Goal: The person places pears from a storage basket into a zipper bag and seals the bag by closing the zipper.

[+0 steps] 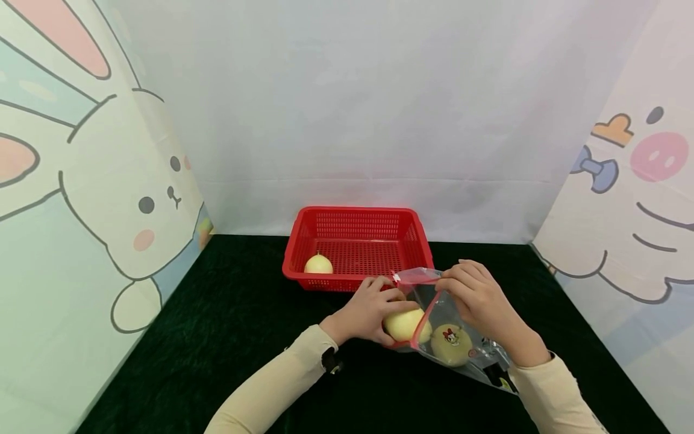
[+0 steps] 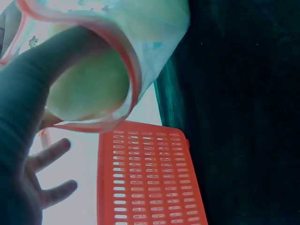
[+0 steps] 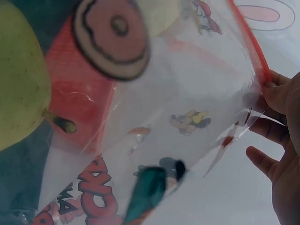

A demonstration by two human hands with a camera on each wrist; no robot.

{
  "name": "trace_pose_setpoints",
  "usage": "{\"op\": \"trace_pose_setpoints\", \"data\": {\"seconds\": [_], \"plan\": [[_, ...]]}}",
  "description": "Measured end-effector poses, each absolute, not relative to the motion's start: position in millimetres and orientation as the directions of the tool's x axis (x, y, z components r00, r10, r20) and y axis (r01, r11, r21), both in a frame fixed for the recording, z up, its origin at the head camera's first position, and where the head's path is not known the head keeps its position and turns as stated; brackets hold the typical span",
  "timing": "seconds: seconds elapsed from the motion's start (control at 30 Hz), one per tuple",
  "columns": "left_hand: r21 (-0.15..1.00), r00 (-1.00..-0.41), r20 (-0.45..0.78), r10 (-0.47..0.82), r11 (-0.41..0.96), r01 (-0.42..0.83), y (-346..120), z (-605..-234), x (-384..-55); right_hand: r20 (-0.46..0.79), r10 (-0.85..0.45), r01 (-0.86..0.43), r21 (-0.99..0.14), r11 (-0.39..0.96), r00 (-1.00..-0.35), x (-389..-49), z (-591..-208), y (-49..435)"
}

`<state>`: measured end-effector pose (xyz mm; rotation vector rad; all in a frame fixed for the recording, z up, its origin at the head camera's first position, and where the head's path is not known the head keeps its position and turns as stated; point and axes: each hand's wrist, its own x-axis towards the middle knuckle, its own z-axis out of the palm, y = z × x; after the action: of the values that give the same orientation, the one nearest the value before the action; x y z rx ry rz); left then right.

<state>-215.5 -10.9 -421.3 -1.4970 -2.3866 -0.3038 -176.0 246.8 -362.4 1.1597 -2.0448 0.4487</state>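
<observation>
plastic bag [image 1: 446,312] | left hand [image 1: 373,310] curled round pear [image 1: 402,328] in its mouth | right hand [image 1: 479,301] pinching its edge

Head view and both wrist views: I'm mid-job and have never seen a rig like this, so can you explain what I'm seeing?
There is no machine here, just a person's two bare hands. The head picture comes from a camera worn on the head, looking forward and down; each wrist picture comes from a camera worn on that wrist. On a dark cloth stands a red basket with one pear inside. The left hand holds a second pear at the red-edged mouth of a clear bag; the right hand pinches that edge. A third pear is already in the bag.
</observation>
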Motion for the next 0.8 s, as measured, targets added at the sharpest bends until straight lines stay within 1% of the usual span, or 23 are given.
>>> {"op": "trace_pose_setpoints", "data": {"seconds": [0.13, 0.23, 0.33, 0.5, 0.6, 0.8], "plan": [[-0.007, -0.425, 0.257, 0.868, 0.442, 0.897, -6.9, -423.4, -215.8, 0.728, -0.594, -0.841, 0.045, 0.539, -0.342, -175.4, -362.2, 246.8], [-0.010, -0.465, 0.179, 0.867, 0.474, 0.881, -3.1, -422.5, -213.7, 0.709, -0.598, -0.834, 0.026, 0.551, -0.373, -174.7, -362.8, 247.6], [-0.006, -0.507, 0.128, 0.852, 0.512, 0.859, 0.4, -420.1, -210.2, 0.705, -0.595, -0.828, 0.021, 0.561, -0.385, -174.4, -363.3, 248.1], [0.006, -0.559, 0.083, 0.825, 0.561, 0.828, 4.6, -419.4, -206.5, 0.699, -0.596, -0.823, 0.021, 0.568, -0.394, -174.3, -364.1, 248.5], [0.021, -0.584, 0.059, 0.809, 0.584, 0.811, 6.9, -420.9, -205.6, 0.700, -0.600, -0.826, 0.025, 0.563, -0.387, -174.6, -364.6, 248.6], [-0.011, -0.608, 0.022, 0.793, 0.609, 0.793, 10.7, -420.7, -202.5, 0.697, -0.619, -0.842, 0.041, 0.537, -0.361, -174.8, -364.9, 248.5]]}}
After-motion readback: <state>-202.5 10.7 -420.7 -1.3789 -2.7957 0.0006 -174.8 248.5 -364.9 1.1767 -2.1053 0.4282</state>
